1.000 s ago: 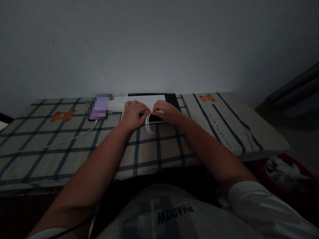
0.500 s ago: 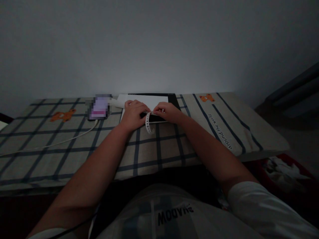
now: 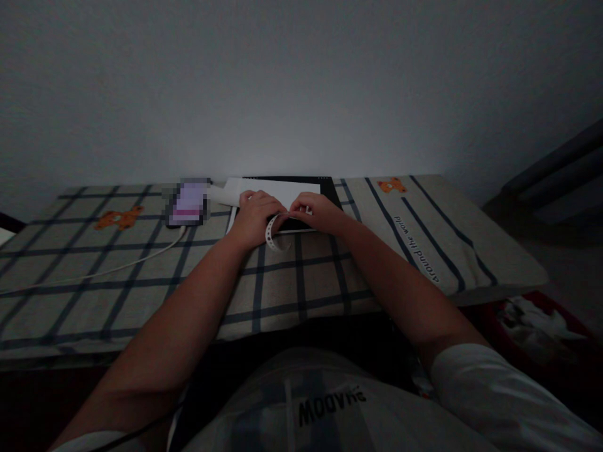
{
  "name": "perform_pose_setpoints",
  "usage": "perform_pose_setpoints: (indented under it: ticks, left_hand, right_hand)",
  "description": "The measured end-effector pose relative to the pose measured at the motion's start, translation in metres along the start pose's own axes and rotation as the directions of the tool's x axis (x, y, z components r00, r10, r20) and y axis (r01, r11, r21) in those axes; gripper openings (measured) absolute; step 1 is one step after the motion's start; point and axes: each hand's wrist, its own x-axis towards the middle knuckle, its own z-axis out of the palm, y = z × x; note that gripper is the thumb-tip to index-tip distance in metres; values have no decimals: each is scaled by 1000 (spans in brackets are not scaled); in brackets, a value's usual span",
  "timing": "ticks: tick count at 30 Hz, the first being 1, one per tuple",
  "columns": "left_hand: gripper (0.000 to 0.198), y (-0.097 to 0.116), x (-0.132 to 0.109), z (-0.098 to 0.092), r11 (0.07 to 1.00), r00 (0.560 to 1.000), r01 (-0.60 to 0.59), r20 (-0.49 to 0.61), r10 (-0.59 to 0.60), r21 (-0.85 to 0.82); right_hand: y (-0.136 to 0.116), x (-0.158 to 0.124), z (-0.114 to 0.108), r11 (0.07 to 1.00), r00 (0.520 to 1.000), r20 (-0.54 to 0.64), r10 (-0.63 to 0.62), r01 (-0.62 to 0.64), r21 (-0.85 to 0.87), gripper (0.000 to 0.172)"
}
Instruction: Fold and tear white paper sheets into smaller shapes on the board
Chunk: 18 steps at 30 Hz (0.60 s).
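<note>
A narrow white strip of paper (image 3: 270,235) with a row of punched holes along it curls down from between my hands. My left hand (image 3: 258,216) is closed, its fingertips pinching the strip. My right hand (image 3: 316,211) pinches the strip close by, and the fingertips of both hands almost meet. Beneath my hands lie a white sheet of paper (image 3: 282,189) and a black flat board or notebook (image 3: 331,191) with a pale front edge. What lies right between the fingertips is too small to make out.
A phone (image 3: 188,204) with a blurred lit screen lies to the left, a white cable (image 3: 141,258) plugged into it. A checked cloth (image 3: 301,282) covers the table, which meets a wall at the back. A red bin (image 3: 541,301) holding crumpled white scraps stands low at the right.
The loose end of the strip has swung a little to the left and curls more. My left hand has shifted slightly right; my right hand is nearly unmoved.
</note>
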Motion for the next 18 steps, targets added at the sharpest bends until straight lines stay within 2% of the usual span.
perform_pose_setpoints:
  ticks: [9, 13, 18]
  left_hand:
    - [32, -9, -2, 4, 1000, 1000, -5, -14, 5, -26]
    - [28, -7, -2, 2, 1000, 1000, 7, -26, -7, 3]
    - [21, -3, -2, 0, 998, 999, 25, -42, -23, 49]
  right_hand:
    - [-3, 0, 0, 998, 998, 16, -67, 67, 1, 21]
    - [1, 0, 0, 1000, 1000, 1, -21, 21, 6, 17]
    - [6, 1, 0, 996, 995, 57, 86, -87, 6, 18]
